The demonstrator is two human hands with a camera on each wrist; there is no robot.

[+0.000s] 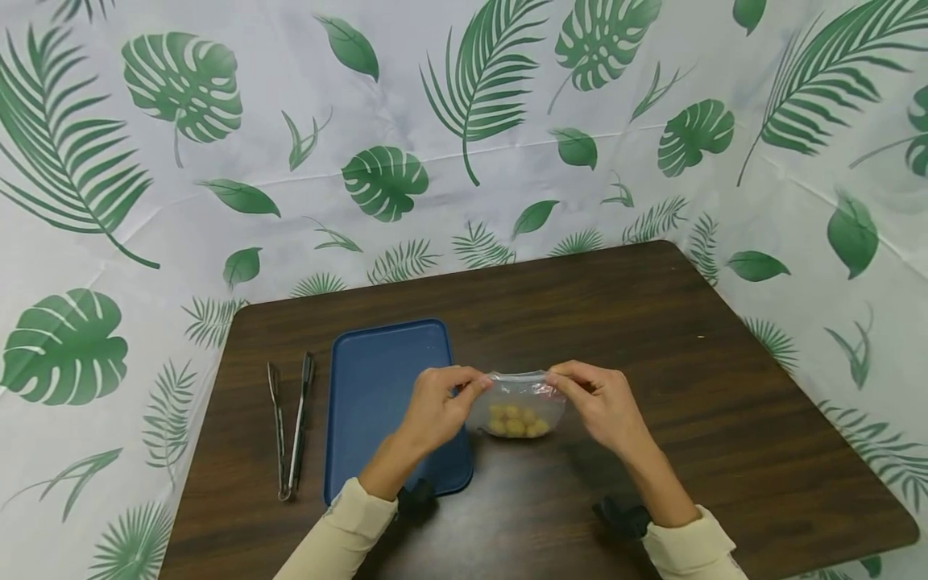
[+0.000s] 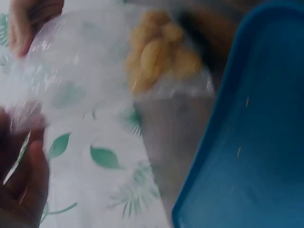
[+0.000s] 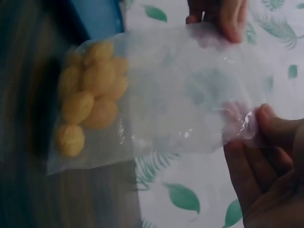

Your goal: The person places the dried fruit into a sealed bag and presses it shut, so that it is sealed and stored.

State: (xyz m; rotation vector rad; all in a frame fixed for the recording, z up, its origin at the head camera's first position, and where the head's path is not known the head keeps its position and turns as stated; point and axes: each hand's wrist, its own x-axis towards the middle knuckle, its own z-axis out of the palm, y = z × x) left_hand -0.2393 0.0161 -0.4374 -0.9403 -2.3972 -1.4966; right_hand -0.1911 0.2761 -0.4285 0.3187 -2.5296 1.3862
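Note:
A clear plastic zip bag hangs upright between both hands, close over the table. Several round, yellow-tan pieces that look like walnuts or small balls are gathered at its bottom. My left hand pinches the top left corner of the bag between thumb and fingers. Its top right corner is pinched by my right hand. The top edge is stretched straight between them. In the left wrist view the same pieces show through the plastic, with the left hand at the bag's mouth.
A blue tray lies left of the bag, partly under my left forearm; small crumbs show on it in the left wrist view. Metal tongs lie spread farther left. The brown wooden table meets a leaf-print cloth behind.

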